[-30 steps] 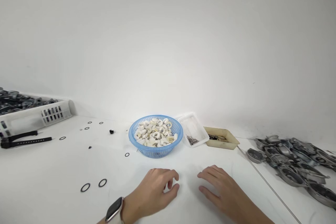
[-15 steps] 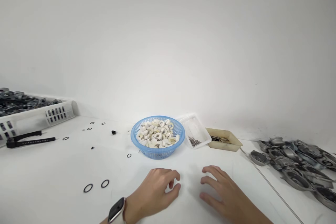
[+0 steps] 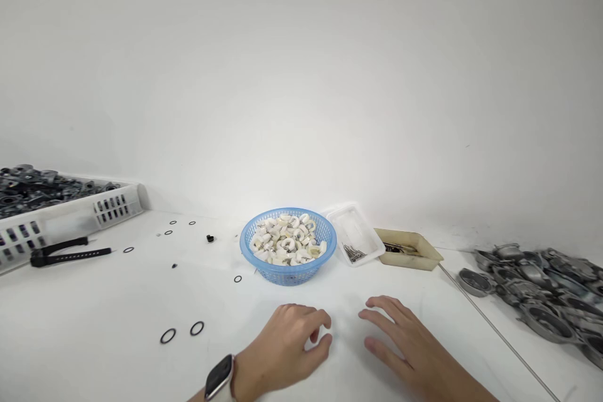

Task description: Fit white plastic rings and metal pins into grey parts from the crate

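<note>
White tabletop [image 3: 94, 326]: blue basket [image 3: 287, 267], clear tray [image 3: 355, 235], tan tray [image 3: 414, 251], black rings [image 3: 182, 332], grey metal castings [image 3: 537, 282], white crate [image 3: 70, 217].

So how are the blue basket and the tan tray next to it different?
The blue basket is round with mesh walls and heaped with white ring-shaped pieces; the tan tray is rectangular, solid-walled, shallower and nearly empty, holding only a few dark bits. The basket sits nearer both hands. Both rest open-topped on the white table by the wall.
</note>
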The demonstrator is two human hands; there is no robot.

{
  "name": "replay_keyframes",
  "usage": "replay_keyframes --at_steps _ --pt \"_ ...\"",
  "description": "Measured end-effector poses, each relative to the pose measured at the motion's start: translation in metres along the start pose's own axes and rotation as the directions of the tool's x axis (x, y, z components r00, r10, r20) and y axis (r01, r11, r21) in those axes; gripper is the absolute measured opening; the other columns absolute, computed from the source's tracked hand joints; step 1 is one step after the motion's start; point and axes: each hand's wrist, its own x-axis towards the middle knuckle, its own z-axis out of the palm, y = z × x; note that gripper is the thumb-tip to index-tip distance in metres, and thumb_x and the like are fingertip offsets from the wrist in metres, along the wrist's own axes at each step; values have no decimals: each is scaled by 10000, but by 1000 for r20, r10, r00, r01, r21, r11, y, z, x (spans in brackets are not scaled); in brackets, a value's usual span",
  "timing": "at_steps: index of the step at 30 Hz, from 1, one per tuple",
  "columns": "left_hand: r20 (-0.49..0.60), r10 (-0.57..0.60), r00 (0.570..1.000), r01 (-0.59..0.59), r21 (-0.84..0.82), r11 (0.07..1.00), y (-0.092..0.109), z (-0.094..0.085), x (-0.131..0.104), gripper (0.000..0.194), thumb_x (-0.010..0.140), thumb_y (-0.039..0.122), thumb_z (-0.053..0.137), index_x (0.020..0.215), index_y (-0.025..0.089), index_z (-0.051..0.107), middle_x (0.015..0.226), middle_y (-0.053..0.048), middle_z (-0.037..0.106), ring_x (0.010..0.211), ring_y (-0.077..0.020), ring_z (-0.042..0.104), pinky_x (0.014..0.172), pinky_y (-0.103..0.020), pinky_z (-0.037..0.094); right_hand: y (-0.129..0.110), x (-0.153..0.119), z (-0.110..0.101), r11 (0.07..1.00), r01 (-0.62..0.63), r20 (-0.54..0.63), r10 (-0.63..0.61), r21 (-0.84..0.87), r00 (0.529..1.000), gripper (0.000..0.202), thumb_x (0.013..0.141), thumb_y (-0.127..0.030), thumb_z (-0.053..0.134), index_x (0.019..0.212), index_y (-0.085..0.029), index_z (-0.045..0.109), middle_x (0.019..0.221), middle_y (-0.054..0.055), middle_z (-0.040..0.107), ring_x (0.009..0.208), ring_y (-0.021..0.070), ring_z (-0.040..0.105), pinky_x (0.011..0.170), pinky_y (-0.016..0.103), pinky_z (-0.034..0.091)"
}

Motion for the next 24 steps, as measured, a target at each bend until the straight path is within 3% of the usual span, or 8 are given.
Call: replay_keyframes --at_steps 4,8,12,15,20,24 --pt "10 2 1000 -2 21 1000 0 1 -1 108 946 230 578 1018 255 654 766 19 705 679 -178 652 660 -290 402 4 1 5 1000 19 -7 -19 16 1000 403 805 -390 793 1200 -421 715 1405 13 667 1335 386 581 1053 497 555" --pt "2 6 1000 -6 34 999 -1 1 -2 108 956 232 572 1035 257 641 777 16 702 693 -186 655 674 -295 404 3 2 4 1000 9 25 -9 18 1000 199 844 -448 758 1029 -376 751 1454 14 631 1363 398 551 1049 516 547" --pt "-7 2 1000 -2 41 999 -1 0 -2 103 960 235 568 1035 257 635 772 19 696 679 -184 647 663 -295 396 -2 1 -2 999 -39 45 40 -19 998 342 877 -552 700 1158 -359 735 1543 49 546 1403 390 506 1080 548 515" --pt "-5 2 1000 -2 44 999 -1 -1 -1 100 958 232 569 1030 257 633 768 22 694 671 -181 644 653 -293 391 -4 1 -4 1000 -25 34 25 -9 999 413 899 -563 673 1260 -365 702 1472 53 612 1374 367 538 1085 517 518" --pt "-10 9 1000 -9 47 999 -1 -1 -1 98 953 227 580 1031 256 632 763 29 693 670 -177 647 654 -292 395 -4 3 -7 999 14 -17 -13 29 1000 342 884 -457 709 1217 -383 731 1187 19 766 1215 350 659 1027 448 564" --pt "-34 18 999 -16 44 999 -3 -1 -2 99 951 224 580 1032 257 628 758 36 690 664 -172 645 647 -290 396 -5 5 -11 998 -45 15 45 37 999 348 953 -520 595 1229 -357 732 1274 35 729 1222 330 647 1007 449 570"
